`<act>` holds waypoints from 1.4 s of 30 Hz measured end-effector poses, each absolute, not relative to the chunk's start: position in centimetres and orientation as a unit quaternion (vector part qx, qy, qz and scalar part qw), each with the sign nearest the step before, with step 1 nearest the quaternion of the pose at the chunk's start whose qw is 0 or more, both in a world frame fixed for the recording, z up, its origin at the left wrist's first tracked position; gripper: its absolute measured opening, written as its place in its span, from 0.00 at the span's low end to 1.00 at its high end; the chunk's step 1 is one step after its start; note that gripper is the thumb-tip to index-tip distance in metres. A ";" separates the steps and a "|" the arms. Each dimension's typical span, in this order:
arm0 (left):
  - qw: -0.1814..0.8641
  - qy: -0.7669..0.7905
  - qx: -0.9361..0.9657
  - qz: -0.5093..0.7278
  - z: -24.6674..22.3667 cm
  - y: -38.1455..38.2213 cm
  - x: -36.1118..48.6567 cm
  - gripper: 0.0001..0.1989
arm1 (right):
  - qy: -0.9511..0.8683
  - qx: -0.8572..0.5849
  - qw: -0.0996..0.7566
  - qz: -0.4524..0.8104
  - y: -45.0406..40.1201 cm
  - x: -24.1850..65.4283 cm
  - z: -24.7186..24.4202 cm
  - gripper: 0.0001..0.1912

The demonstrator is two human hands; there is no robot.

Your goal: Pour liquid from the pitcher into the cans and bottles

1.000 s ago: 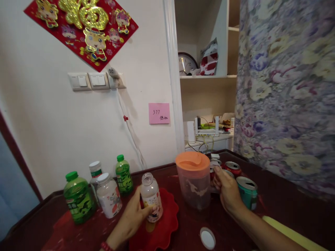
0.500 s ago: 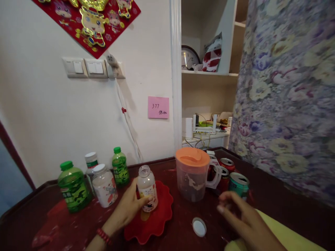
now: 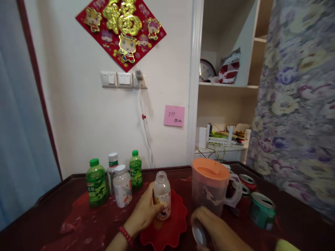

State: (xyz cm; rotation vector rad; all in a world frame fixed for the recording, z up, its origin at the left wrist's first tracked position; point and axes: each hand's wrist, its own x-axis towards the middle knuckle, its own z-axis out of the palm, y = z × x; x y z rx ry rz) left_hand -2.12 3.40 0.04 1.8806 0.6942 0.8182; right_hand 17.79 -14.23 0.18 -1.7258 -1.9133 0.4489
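Observation:
My left hand (image 3: 146,211) is wrapped round a clear, uncapped bottle (image 3: 162,195) with a printed label. The bottle stands upright over a red scalloped plate (image 3: 176,223). To the right, my right hand (image 3: 209,225) has its fingers curled round the rim of a white bottle cap (image 3: 199,235), low by the table. Just behind that hand stands a clear plastic pitcher (image 3: 206,195) with an orange lid. Left of my left hand are a white-capped jar (image 3: 122,190), another white-capped bottle (image 3: 113,167) and two green bottles (image 3: 96,184), all closed.
Several drink cans (image 3: 262,211) stand right of the pitcher on the dark red table (image 3: 65,195). A yellow item (image 3: 286,245) shows at the lower right edge. Behind are a wall, a shelf with a router (image 3: 218,139), and a floral curtain (image 3: 295,122).
My right hand has moved left and down from beside the cans onto the white cap. My left hand still holds the bottle. The view has shifted, so the scene sits further right.

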 end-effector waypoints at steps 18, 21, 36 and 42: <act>0.426 0.337 0.775 0.324 -0.2 3.0 -2.6 0.30 | -0.635 -0.500 0.565 0.165 0.0 14.0 3.8 0.13; 0.424 0.350 0.773 0.317 0.0 2.8 -2.6 0.29 | -0.654 -0.491 0.554 0.152 -0.4 14.2 3.9 0.14; 0.441 0.274 0.778 0.353 -1.3 4.1 -2.6 0.31 | -0.681 -0.530 0.505 0.002 -1.2 12.4 1.9 0.24; 0.433 0.258 0.791 0.346 -0.4 4.4 -2.4 0.29 | -0.695 -0.546 0.467 0.020 -4.1 12.3 4.1 0.36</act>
